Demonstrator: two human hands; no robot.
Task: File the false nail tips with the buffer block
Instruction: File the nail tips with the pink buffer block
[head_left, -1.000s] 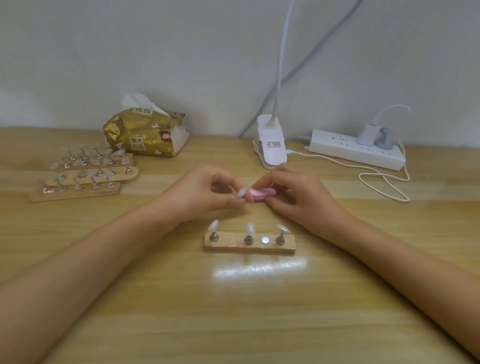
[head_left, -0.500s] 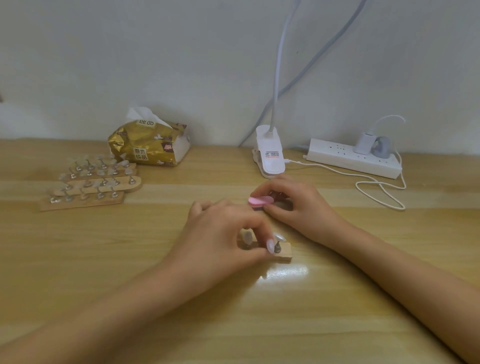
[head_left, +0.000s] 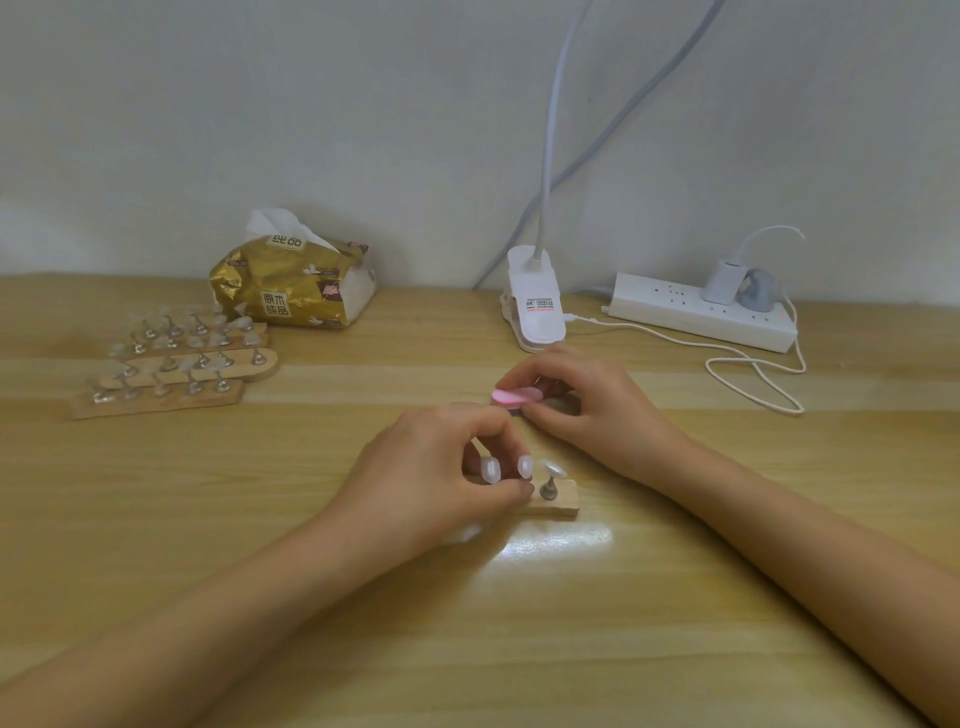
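Down from the buffer block (head_left: 517, 397) has come my left hand (head_left: 431, 478), which a second ago held a tip up against it; now it sits over the wooden stand (head_left: 563, 501) in the middle of the table (head_left: 519, 649), thumb and forefinger curled about one nail tip (head_left: 524, 466); my right hand (head_left: 587, 410) pinches the pink block just behind the stand, toward the far edge; more loaded stands (head_left: 171, 374) lie near the far left corner beside a tissue pack (head_left: 291, 286); a lamp clip (head_left: 535, 306) and power strip (head_left: 701, 312) sit along the far edge.
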